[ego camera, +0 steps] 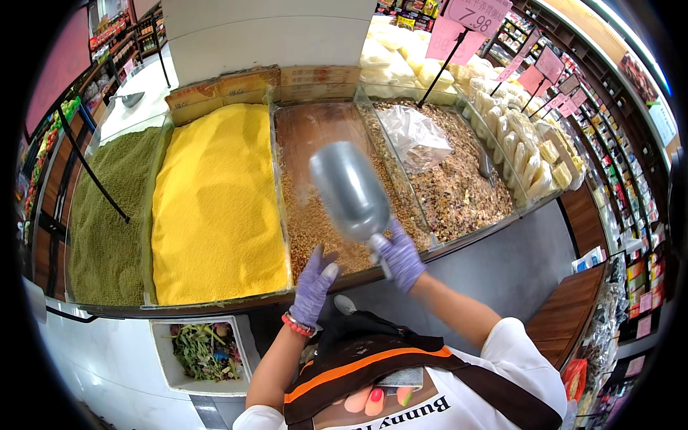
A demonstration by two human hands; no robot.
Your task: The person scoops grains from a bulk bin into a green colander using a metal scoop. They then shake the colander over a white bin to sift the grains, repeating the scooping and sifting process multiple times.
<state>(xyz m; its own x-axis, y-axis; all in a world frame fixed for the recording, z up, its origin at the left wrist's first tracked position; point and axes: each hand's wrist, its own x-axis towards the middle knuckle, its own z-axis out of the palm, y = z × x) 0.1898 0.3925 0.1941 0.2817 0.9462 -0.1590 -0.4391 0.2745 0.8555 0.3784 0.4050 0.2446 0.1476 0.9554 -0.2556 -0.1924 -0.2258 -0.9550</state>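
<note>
My right hand (399, 255), in a purple knitted glove, is closed around the handle of a large metal scoop (352, 191). The scoop is held over a glass-walled bin of tan grain (317, 226), its rounded back turned up. The bin's brown floor shows bare at the far end. My left hand (316, 279), gloved alike with a red bead bracelet at the wrist, is at the bin's near edge with fingers apart and holds nothing. To the left lie yellow grain (220, 199) and green beans (113, 215); to the right is a mixed dry-goods bin (457, 199).
A clear plastic bag (416, 134) and a dark scoop (485, 164) lie on the mixed goods. Black sign rods (91, 161) rise from the bins. A white foam box (244, 371) of plant scraps stands on the floor below. Bagged goods (516, 145) line the right.
</note>
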